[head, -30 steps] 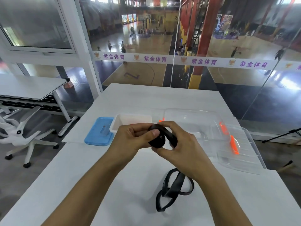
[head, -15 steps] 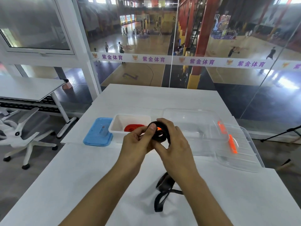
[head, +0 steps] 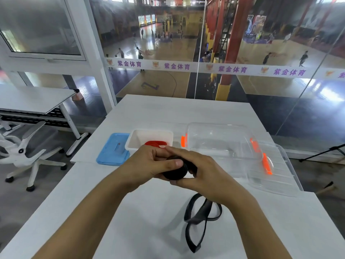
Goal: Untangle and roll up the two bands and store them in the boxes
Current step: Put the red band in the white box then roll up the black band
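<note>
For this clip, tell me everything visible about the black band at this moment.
The black band is a flat, matte strip that looks like rubber or elastic. One end is wound into a tight disc-shaped roll, held above the white table between the left hand and the right hand, the left thumb pressed on its face. The unrolled rest drops from under the right hand and lies in loose, crossing loops on the table, nearer the person than the boxes.
</note>
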`<state>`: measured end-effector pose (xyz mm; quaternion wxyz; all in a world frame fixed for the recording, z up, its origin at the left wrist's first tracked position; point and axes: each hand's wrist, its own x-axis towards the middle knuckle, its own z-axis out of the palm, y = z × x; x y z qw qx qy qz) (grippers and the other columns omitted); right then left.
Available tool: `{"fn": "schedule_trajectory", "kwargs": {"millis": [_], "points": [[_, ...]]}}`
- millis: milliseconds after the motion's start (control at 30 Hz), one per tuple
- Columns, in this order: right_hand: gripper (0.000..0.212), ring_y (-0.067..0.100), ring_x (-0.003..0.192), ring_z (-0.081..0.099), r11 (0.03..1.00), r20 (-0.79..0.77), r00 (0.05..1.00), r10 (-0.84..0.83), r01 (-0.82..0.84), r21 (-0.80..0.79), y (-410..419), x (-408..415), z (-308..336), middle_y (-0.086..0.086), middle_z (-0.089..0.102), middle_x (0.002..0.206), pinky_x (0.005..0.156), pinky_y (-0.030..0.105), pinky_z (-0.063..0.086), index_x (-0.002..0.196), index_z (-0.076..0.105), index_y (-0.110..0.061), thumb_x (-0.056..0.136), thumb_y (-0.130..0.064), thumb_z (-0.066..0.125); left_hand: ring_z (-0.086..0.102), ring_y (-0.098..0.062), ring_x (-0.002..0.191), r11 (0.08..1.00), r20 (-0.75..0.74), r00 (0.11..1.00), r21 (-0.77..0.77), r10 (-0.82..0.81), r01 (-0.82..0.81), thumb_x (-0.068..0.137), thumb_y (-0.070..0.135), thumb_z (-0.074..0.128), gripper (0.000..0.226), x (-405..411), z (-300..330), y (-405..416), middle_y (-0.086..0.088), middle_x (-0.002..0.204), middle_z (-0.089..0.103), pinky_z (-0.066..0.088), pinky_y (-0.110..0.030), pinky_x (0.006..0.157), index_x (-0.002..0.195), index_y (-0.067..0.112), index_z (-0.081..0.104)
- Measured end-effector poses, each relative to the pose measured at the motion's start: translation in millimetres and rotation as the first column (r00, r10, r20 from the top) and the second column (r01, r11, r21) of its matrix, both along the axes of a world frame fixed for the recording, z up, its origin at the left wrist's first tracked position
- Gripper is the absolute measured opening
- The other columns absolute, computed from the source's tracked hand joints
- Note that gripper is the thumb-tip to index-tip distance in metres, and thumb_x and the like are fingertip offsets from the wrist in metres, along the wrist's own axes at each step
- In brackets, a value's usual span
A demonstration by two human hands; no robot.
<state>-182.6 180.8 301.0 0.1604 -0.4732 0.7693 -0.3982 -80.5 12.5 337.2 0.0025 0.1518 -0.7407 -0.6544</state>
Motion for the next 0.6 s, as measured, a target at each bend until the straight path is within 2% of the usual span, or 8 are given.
{"fn": "schedule_trajectory", "kwargs": {"millis": [133,200,267,333,433,533,600], "points": [[0.059,0.02,0.096,0.066,0.996,0.069,0.994,-0.085,0.087,-0.031,3,0,3,-0.014,0.071,0.113,0.088,0.04,0.057,0.129,0.057,-0.053,0.079,-0.035,0.084,0.079,-0.015,0.085,0.995,-0.116,0.989,0.053,0.087,-0.081,0.084,0.008,0.076,0.018,-1,-4,8,-0.004,0.091,0.082,0.061,-0.023,0.071,0.098,0.018,0.08],[0.052,0.022,0.085,0.063,0.991,0.108,0.989,-0.102,0.11,-0.074,4,3,5,-0.014,0.071,0.109,0.081,0.036,0.056,0.122,0.061,-0.049,0.079,-0.031,0.084,0.079,-0.017,0.086,0.989,-0.164,0.978,0.095,0.129,-0.114,0.078,0.012,0.078,0.02,-2,-4,12,-0.005,0.092,0.082,0.061,-0.024,0.072,0.096,0.019,0.081],[0.052,0.02,0.072,0.053,0.982,0.154,0.981,-0.117,0.137,-0.129,3,4,5,-0.015,0.069,0.101,0.072,0.029,0.052,0.121,0.062,-0.046,0.079,-0.026,0.085,0.079,-0.019,0.088,0.978,-0.209,0.962,0.149,0.176,-0.147,0.072,0.021,0.078,0.023,-3,-4,14,-0.006,0.094,0.082,0.061,-0.025,0.073,0.094,0.021,0.082],[0.051,0.014,0.068,0.046,0.971,0.211,0.969,-0.132,0.169,-0.17,2,6,5,-0.013,0.066,0.094,0.07,0.027,0.048,0.123,0.062,-0.043,0.081,-0.023,0.084,0.079,-0.02,0.089,0.964,-0.242,0.944,0.192,0.226,-0.182,0.069,0.026,0.077,0.024,-5,-6,16,-0.007,0.095,0.082,0.061,-0.027,0.073,0.092,0.023,0.083],[0.044,0.019,0.074,0.054,0.96,0.302,0.947,-0.109,0.179,-0.215,1,7,7,-0.007,0.066,0.089,0.071,0.03,0.052,0.12,0.064,-0.039,0.085,-0.019,0.083,0.079,-0.026,0.088,0.946,-0.268,0.924,0.249,0.274,-0.209,0.068,0.03,0.077,0.027,-7,-8,18,-0.01,0.096,0.081,0.062,-0.03,0.074,0.093,0.021,0.084],[0.043,0.009,0.059,0.049,0.969,0.315,0.944,-0.102,0.165,-0.181,4,6,13,-0.012,0.055,0.065,0.058,0.022,0.047,0.12,0.063,-0.046,0.086,-0.029,0.083,0.077,-0.034,0.093,0.913,-0.26,0.903,0.318,0.343,-0.255,0.068,0.033,0.077,0.039,-10,-9,18,-0.015,0.1,0.08,0.064,-0.036,0.079,0.1,0.012,0.082],[0.047,0.006,0.055,0.049,0.968,0.328,0.939,-0.107,0.173,-0.179,7,6,14,-0.015,0.052,0.061,0.059,0.022,0.047,0.124,0.06,-0.051,0.087,-0.032,0.082,0.077,-0.032,0.098,0.889,-0.254,0.886,0.358,0.388,-0.287,0.068,0.037,0.076,0.045,-12,-9,18,-0.015,0.102,0.08,0.064,-0.038,0.081,0.102,0.008,0.08]]}}
